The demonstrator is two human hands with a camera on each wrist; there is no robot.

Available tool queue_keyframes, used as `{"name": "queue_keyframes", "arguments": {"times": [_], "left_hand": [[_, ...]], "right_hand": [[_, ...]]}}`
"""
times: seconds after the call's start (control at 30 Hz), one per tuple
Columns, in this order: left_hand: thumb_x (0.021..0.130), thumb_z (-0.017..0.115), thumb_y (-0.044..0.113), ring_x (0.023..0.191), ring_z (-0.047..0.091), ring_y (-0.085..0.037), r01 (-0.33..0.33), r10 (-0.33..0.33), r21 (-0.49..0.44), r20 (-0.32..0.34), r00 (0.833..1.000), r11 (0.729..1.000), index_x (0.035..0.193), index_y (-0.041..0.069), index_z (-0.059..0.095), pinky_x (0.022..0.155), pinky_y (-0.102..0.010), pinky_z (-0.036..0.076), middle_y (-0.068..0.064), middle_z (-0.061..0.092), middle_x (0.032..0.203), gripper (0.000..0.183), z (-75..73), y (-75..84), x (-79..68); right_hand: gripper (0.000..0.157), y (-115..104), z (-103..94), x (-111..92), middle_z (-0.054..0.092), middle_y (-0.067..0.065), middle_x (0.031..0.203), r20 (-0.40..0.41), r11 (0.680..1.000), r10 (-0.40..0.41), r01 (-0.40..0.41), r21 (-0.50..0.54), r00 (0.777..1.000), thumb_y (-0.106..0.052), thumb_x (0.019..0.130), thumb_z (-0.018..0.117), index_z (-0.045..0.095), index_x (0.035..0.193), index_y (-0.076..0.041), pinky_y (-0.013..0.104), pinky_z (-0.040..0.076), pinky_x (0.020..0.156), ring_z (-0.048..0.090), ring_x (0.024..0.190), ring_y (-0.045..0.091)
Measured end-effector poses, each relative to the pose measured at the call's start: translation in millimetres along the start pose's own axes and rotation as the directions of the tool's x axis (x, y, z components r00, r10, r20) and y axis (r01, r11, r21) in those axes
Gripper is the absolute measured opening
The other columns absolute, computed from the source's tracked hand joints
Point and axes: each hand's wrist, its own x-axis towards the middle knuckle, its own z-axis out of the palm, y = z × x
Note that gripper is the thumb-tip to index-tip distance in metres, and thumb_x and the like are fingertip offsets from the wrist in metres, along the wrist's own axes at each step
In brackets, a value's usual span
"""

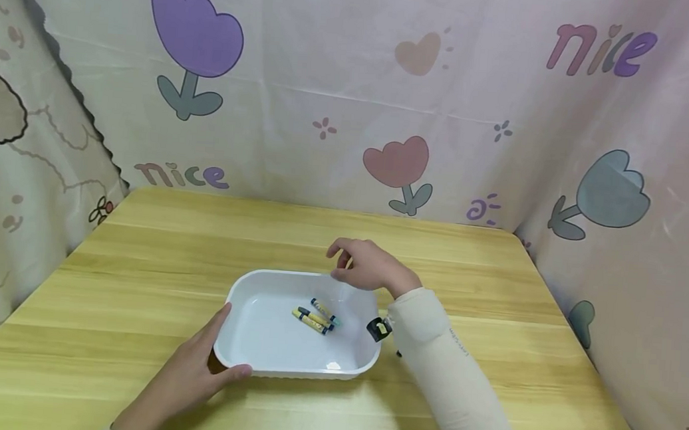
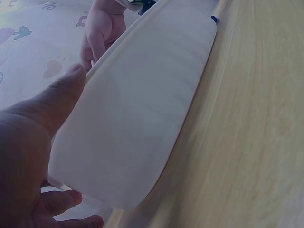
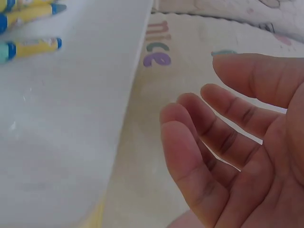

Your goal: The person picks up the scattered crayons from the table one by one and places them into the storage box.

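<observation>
A white rectangular tray (image 1: 263, 349) stands on the table, and my left hand (image 1: 190, 367) grips its near left corner, thumb at the front rim and fingers along the left side. Three crayons with yellow wrappers lie in the tray: a yellow crayon (image 1: 309, 322), one with a grey tip (image 3: 35, 15) and a teal one (image 3: 33, 49). Over the tray's far right rim hovers my right hand (image 1: 368, 264), its fingers loosely bent with nothing between them, as the right wrist view shows.
The wooden table (image 1: 156, 242) carries the tray. Right of the tray, a small dark-ended stick (image 1: 399, 354) lies mostly hidden by the right sleeve (image 1: 459, 376); its blue end (image 2: 214, 19) shows in the left wrist view. A patterned curtain (image 1: 296, 52) hangs behind the table and along both sides.
</observation>
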Motion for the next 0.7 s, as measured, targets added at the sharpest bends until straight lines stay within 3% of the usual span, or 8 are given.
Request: {"name": "queue_keyframes", "arguments": {"times": [0.23, 0.7], "left_hand": [[0.078, 0.077, 0.05, 0.127, 0.04, -0.052, -0.004, 0.004, -0.005, 0.0, 1.0, 1.0, 0.154, 0.002, 0.017, 0.095, -0.066, 0.038, -0.031, 0.033, 0.148, 0.108, -0.2, 0.5, -0.6], [0.078, 0.076, 0.05, 0.127, 0.04, -0.053, -0.002, 0.002, 0.006, 0.002, 1.0, 1.0, 0.154, 0.002, 0.016, 0.095, -0.066, 0.038, -0.031, 0.032, 0.148, 0.108, 1.0, -0.6, 0.9]], "right_hand": [[0.029, 19, -12.1, -12, 0.062, -0.001, 0.094, -0.044, 1.0, 0.022, -0.022, 0.015, 0.999, -0.017, 0.093, 0.065, 0.059, 0.121, -0.012, 0.032, 0.052, 0.075, 0.061, 0.08, 0.016], [0.031, 69, -24.0, -35, 0.062, 0.005, 0.095, -0.041, 0.99, 0.14, -0.138, 0.039, 0.989, -0.016, 0.093, 0.064, 0.058, 0.122, -0.005, 0.034, 0.051, 0.072, 0.058, 0.077, 0.018]]}}
